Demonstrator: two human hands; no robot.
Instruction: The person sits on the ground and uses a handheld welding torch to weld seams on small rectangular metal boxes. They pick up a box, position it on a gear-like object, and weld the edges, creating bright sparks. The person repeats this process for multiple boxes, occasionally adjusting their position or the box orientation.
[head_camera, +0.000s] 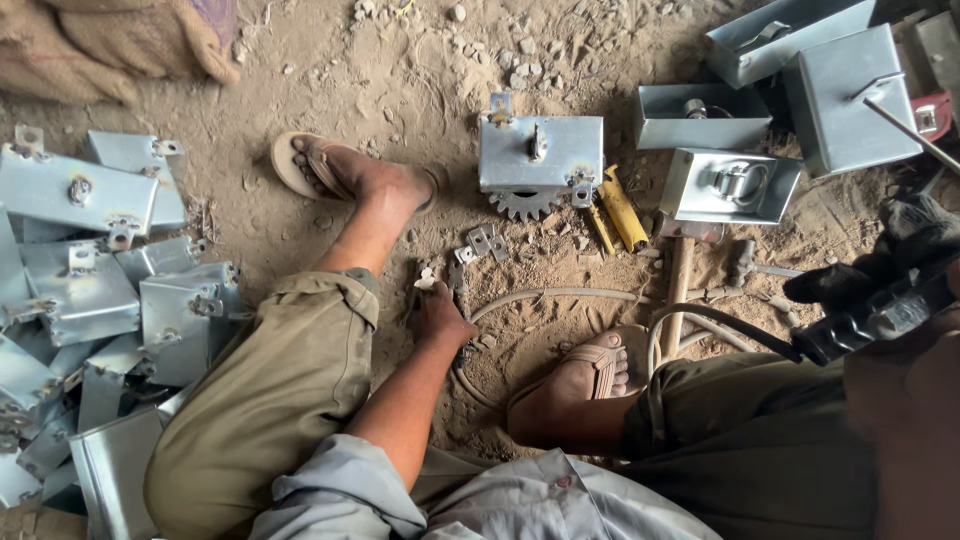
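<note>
While the person sits on the dirt floor (420, 90) with knees spread, the left hand (440, 315) reaches down between the legs and rests on the ground. Its grip is closed around a small pale metal piece (427, 281) that pokes out just past the fingertips; the piece looks thin and light-coloured, and its exact shape is too small to tell. Just beyond it, a little up and to the right, lie two small grey hinge plates (482, 243), flat on the floor and apart from the fingers. Farther on stands a grey metal box (541, 152) with a latch on its face, and a toothed gear (524, 204) leans against its lower edge. A yellow-handled tool (622, 212) lies beside the gear. The right hand (905, 250) wears a dark glove at the frame's right edge and is clamped on a dark tool (870, 320) with a black cable running from it. A heap of grey boxes (90, 300) sits by the left leg, well apart from the left hand.
</note>
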